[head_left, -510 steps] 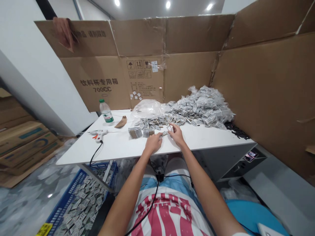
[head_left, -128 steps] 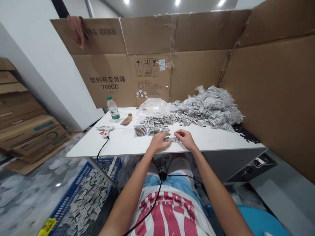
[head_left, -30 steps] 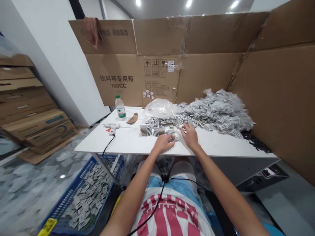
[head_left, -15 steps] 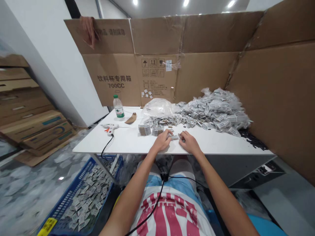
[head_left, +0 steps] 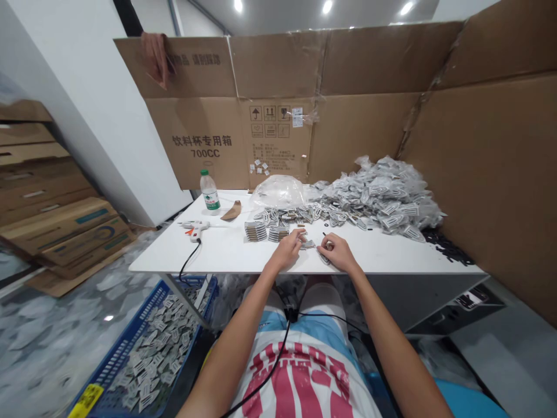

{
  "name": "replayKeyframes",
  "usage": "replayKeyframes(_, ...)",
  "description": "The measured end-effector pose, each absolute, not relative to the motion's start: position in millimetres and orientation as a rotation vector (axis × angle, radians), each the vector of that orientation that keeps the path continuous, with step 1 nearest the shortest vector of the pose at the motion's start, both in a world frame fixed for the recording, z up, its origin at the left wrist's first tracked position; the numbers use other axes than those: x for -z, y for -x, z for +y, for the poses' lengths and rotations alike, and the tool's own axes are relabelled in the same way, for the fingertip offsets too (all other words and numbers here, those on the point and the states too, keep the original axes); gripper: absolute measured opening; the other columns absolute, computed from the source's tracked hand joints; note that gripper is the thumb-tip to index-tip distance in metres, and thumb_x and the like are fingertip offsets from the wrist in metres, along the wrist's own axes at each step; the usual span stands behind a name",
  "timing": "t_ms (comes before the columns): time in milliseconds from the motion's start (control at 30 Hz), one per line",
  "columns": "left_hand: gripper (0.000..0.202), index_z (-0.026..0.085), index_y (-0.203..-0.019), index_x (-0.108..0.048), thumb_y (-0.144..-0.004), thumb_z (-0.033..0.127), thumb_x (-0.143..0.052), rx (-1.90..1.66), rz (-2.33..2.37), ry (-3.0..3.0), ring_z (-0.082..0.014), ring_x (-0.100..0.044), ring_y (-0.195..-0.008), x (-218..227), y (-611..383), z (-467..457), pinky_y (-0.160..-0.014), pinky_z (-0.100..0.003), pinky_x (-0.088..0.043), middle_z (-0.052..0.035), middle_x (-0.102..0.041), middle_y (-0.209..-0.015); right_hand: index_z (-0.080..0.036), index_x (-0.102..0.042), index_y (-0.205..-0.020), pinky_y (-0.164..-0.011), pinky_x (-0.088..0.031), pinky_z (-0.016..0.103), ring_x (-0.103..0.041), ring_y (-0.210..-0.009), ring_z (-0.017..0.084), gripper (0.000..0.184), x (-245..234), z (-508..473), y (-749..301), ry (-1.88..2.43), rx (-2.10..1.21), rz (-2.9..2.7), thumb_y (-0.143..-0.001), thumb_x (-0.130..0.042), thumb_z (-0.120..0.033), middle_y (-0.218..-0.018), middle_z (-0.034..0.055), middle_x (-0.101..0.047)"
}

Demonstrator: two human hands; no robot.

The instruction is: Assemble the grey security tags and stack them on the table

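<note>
My left hand [head_left: 288,251] is curled at the table's front, its fingertips closed on a small grey slotted piece [head_left: 308,244]. Just to the right, my right hand [head_left: 338,253] is bent in a pinch, with another grey looped piece [head_left: 324,259] showing under its fingers. A tiny dark bit sticks up by its fingertips, too small to name. Left of my hands stand two neat stacks of the same flat pieces, the outer stack [head_left: 255,231] and the inner stack [head_left: 278,233]. Behind them lie loose grey pieces [head_left: 274,216].
A large heap of bagged pieces [head_left: 391,194] fills the back right, beside black strips [head_left: 452,251]. A glue gun [head_left: 198,228], a bottle [head_left: 210,191] and a clear bag [head_left: 281,190] are on the table. Cardboard walls [head_left: 365,128] surround it; a blue basket [head_left: 117,342] stands below left.
My right hand has turned and shifted slightly right, and the looped piece under its fingers now shows more. The left hand has barely moved; its fingers are a little more raised.
</note>
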State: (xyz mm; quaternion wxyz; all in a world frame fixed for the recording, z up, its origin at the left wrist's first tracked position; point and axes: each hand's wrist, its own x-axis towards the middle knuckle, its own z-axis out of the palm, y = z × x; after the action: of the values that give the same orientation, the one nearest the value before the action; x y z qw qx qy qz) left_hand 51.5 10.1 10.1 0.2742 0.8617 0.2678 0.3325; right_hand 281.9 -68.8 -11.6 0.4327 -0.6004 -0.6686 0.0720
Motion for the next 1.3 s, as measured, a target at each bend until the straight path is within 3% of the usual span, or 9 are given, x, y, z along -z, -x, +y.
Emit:
replayKeyframes(133, 0.043, 0.020, -0.148, -0.053, -0.108, 0.026, -0.038, -0.912, 0.704, -2.298, -0.0244, -0.072, -0.116, -14, -51, 6, -0.103, -0.038, -0.051, -0.0103, -0.077, -0.125, -0.024, -0.071, -0.086, -0.076, -0.050, 0.033, -0.068, -0.077, 0.021, 0.011, 12, -70, -283, 1.468, -0.317, -1.572, -0.086, -0.066, -0.034, -0.091, 0.0027, -0.075)
replayKeyframes(367, 0.032, 0.023, -0.134, -0.060, -0.111, 0.038, -0.043, -0.937, 0.697, -2.262, -0.0244, -0.073, -0.120, -16, -50, 4, -0.103, -0.036, -0.052, -0.0086, -0.079, -0.123, -0.023, -0.072, -0.085, -0.077, -0.053, 0.034, -0.070, -0.078, 0.024, 0.019, 16, -66, -285, 1.472, -0.325, -1.432, -0.085, -0.061, -0.038, -0.087, 0.0049, -0.077)
replayKeyframes(500, 0.025, 0.024, -0.121, -0.062, -0.109, 0.039, -0.046, -0.933, 0.733, -2.276, -0.0243, -0.074, -0.113, -18, -49, 3, -0.098, -0.035, -0.052, -0.0073, -0.079, -0.117, -0.024, -0.073, -0.080, -0.075, -0.049, 0.034, -0.067, -0.078, 0.024, 0.018, 15, -66, -285, 1.674, -0.153, -1.316, -0.084, -0.056, -0.031, -0.083, 0.0055, -0.076)
replayKeyframes(667, 0.023, 0.024, -0.106, -0.063, -0.108, 0.043, -0.051, -0.878, 0.767, -2.288, -0.0226, -0.074, -0.091, -18, -49, 3, -0.088, -0.032, -0.050, -0.0033, -0.079, -0.093, -0.027, -0.079, -0.090, -0.068, -0.039, 0.031, -0.064, -0.077, 0.024, 0.022, 10, -69, -282, 1.878, -0.168, -1.475, -0.082, -0.059, -0.023, -0.079, 0.0031, -0.075)
replayKeyframes(867, 0.022, 0.023, -0.103, -0.063, -0.107, 0.043, -0.053, -0.902, 0.849, -2.345, -0.0223, -0.071, -0.091, -17, -50, 5, -0.081, -0.030, -0.047, -0.0050, -0.077, -0.101, -0.027, -0.082, -0.100, -0.069, -0.040, 0.029, -0.062, -0.071, 0.020, 0.029, 7, -71, -281, 1.680, -0.319, -1.705, -0.085, -0.057, -0.025, -0.073, 0.0002, -0.070)
replayKeyframes(1100, 0.024, 0.023, -0.103, -0.065, -0.106, 0.044, -0.052, -0.884, 0.871, -2.376, -0.0225, -0.071, -0.088, -18, -50, 5, -0.081, -0.031, -0.047, -0.0052, -0.077, -0.099, -0.024, -0.073, -0.082, -0.065, -0.039, 0.029, -0.060, -0.068, 0.019, 0.015, 8, -73, -280, 1.631, -0.336, -1.699, -0.084, -0.064, -0.035, -0.070, 0.0001, -0.069)
replayKeyframes(1300, 0.024, 0.023, -0.103, -0.068, -0.105, 0.043, -0.054, -0.868, 0.899, -2.377, -0.0221, -0.070, -0.087, -21, -50, 1, -0.081, -0.031, -0.048, -0.0046, -0.076, -0.095, -0.024, -0.067, -0.088, -0.061, -0.041, 0.028, -0.058, -0.062, 0.018, 0.012, 10, -73, -279, 1.500, -0.433, -1.647, -0.081, -0.066, -0.034, -0.065, -0.0032, -0.064)
